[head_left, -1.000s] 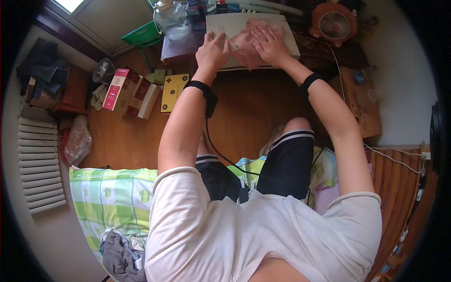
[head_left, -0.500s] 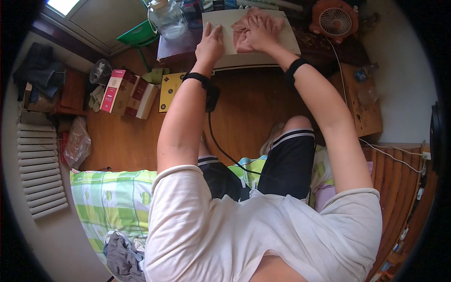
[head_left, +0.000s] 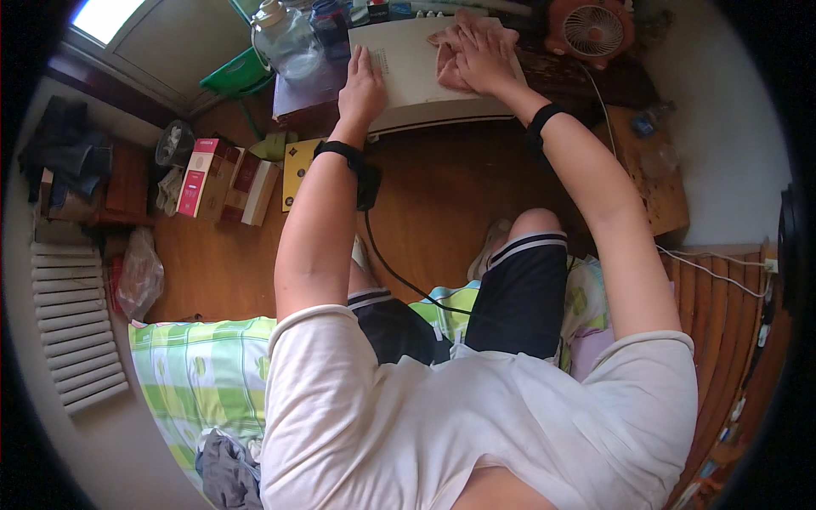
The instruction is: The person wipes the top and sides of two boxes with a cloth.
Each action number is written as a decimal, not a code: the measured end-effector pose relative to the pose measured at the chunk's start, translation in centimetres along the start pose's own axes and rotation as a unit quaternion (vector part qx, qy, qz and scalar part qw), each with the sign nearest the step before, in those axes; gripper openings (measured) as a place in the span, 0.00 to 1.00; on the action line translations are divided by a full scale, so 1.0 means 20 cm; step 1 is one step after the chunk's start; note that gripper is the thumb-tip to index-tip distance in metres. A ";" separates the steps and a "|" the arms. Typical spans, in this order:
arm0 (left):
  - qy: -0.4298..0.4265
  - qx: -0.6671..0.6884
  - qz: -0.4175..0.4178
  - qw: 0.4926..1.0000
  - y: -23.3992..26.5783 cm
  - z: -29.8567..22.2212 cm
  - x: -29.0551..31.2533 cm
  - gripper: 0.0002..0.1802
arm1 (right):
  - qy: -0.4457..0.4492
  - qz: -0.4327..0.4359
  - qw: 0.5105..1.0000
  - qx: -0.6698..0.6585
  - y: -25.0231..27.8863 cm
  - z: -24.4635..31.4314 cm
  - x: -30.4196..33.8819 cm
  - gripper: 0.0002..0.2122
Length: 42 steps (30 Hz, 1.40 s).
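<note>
A white box-like thing with a flat top lies on the table at the far side. My left hand rests flat along its left edge, fingers stretched forward, holding nothing. Over the right part of the top, my right hand lies flat with spread fingers, pressing on a crumpled pink cloth. The cloth shows around the fingers and bunches up at the far right corner. Each wrist wears a black band, and a black cable runs down from the left one.
Left of the white thing stand a clear jug and a dark blue bottle. An orange fan is at the right. Cartons and a yellow box sit on the floor. A low wooden piece holds a plastic bottle.
My right hand and the pink cloth have slid rightward across the white top. My left hand stays at the left edge. The whole view has shifted slightly.
</note>
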State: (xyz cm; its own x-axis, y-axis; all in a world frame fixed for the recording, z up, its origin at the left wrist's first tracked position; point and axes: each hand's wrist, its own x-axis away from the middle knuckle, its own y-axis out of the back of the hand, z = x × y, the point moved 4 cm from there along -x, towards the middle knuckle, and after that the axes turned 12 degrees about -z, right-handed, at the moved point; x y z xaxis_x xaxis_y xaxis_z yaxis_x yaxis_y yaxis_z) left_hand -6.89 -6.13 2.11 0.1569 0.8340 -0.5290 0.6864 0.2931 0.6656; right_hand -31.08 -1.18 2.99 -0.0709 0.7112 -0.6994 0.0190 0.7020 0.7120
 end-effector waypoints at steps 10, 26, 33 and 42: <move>0.124 0.128 -0.008 0.984 -0.06 0.05 0.07 0.34 | 0.060 -0.048 0.991 -0.108 -0.07 0.56 -0.05 0.34; 0.078 0.226 -0.044 0.970 -0.04 0.06 0.08 0.26 | 0.121 -0.131 0.974 -0.138 -0.09 0.62 -0.26 0.29; 0.119 0.238 -0.030 0.964 -0.03 0.13 0.08 0.26 | 0.039 -0.041 0.998 -0.012 0.07 0.09 -0.21 0.27; 0.162 0.275 -0.016 0.947 -0.11 0.15 0.07 0.28 | 0.036 -0.048 0.998 0.023 0.07 0.10 -0.10 0.28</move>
State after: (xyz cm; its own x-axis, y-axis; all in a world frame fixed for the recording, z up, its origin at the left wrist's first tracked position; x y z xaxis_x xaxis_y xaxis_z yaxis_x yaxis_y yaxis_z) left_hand -5.99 -6.98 -1.75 -0.0347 0.9549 -0.2949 0.9676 0.1060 0.2294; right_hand -28.92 -1.57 5.19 -0.1461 0.6379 -0.7561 0.0543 0.7683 0.6377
